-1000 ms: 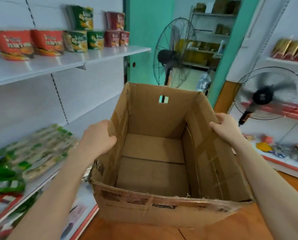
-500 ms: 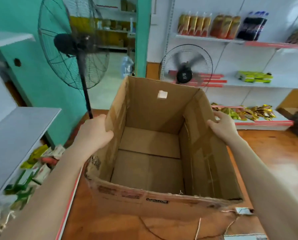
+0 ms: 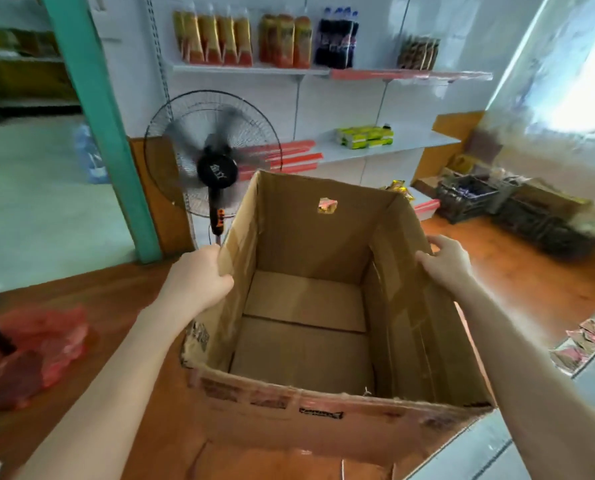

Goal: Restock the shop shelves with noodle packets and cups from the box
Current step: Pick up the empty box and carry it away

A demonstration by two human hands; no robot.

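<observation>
I hold an open cardboard box (image 3: 327, 415) in front of me, above the wooden floor. Nothing lies inside it; only its bare bottom flaps show. My left hand (image 3: 195, 284) grips the top edge of the left wall, fingers curled over the rim. My right hand (image 3: 446, 259) grips the top edge of the right wall. No noodle packets or cups are in the box. The far wall has a small handle hole.
A running black pedestal fan (image 3: 216, 171) stands just beyond the box's left corner. White wall shelves (image 3: 323, 72) hold drink pouches and bottles. Dark crates (image 3: 469, 199) sit on the floor at right. A red plastic bag (image 3: 32, 355) lies at left. A teal post (image 3: 98, 126) stands left.
My view has swung right, away from the noodle shelves toward the far wall shelves. Both hands keep the same hold on the box, which travels with me.
</observation>
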